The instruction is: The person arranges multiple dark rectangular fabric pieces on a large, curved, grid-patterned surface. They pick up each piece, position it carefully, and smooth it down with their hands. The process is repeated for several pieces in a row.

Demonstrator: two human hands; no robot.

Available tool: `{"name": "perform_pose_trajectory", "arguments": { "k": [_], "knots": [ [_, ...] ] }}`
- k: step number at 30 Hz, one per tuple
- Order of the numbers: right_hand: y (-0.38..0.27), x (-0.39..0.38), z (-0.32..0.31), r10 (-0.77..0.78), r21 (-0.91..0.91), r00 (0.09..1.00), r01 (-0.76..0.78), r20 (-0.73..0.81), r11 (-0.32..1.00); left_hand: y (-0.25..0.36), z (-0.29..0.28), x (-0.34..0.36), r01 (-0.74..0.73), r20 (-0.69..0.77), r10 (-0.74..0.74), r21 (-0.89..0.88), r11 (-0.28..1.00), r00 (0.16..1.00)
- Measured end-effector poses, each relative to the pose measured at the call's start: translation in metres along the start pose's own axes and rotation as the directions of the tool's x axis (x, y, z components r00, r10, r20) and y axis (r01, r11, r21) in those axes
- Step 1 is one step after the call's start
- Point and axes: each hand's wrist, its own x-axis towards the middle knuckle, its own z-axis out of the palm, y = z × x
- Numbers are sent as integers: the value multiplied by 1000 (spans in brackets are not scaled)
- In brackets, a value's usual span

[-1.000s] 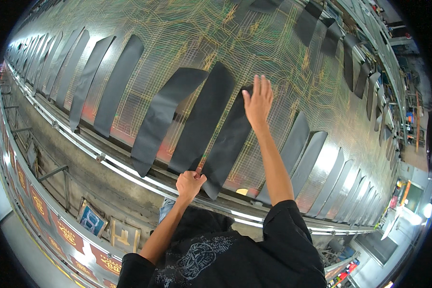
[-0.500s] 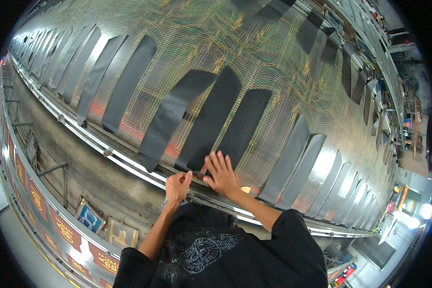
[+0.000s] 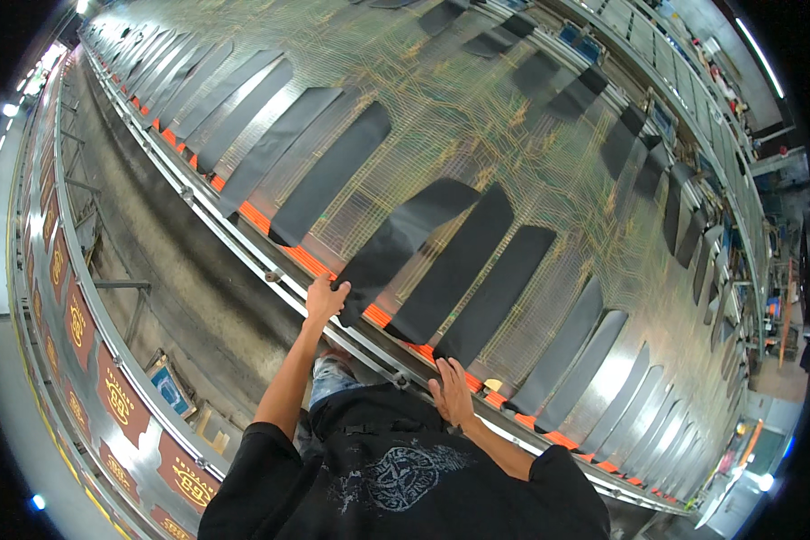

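Note:
My left hand (image 3: 325, 299) is closed at the near end of a dark grey sheet piece (image 3: 407, 236), long with a rounded far end, pinching its left corner at the table's edge. This piece lies wavy and slanted, its far part close to a second black piece (image 3: 459, 261). A third black piece (image 3: 499, 290) lies flat to the right of that. My right hand (image 3: 454, 393) rests by the table's near edge, fingers stretched and thumb apart. Its fingertips are at the near end of the third piece; whether they touch it I cannot tell.
The long table (image 3: 477, 117) is covered with fine yellow and green lines. More grey pieces (image 3: 333, 171) lie in rows along both sides. A metal rail (image 3: 243, 252) and orange strip (image 3: 310, 261) follow the near edge. Behind on the left stands another table with brown printed panels (image 3: 117, 396).
My left hand has gone left to the wavy piece and taken its near corner. The right hand has drawn back from the third piece toward the table's edge. The whole view has shifted.

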Motion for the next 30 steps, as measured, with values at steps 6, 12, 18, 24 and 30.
{"name": "perform_pose_trajectory", "arguments": {
  "k": [6, 12, 18, 24, 30],
  "knots": [
    [-22, 4, 10, 292, 17, 950, -295, 110, 955, -3, -7, 14, -172, 43, 166, 232, 957, 985],
    [-37, 44, 35, 671, -290, 729, -618, 137, 731, 18, -43, 3, -502, 328, 523, -154, 851, 786],
    [-169, 165, -48, 597, 233, 606, -777, 525, 584, 55, -108, 3, -552, 411, 663, -367, 749, 626],
    [-166, 258, -18, 596, 956, 751, -274, 283, -108, 96, -169, -15, -229, 665, 577, -540, 810, 474],
    [-41, 339, 0, 694, 987, 720, 86, 31, -132, 82, -212, -1, -321, 634, 624, -537, 781, 458]
  ]
}}
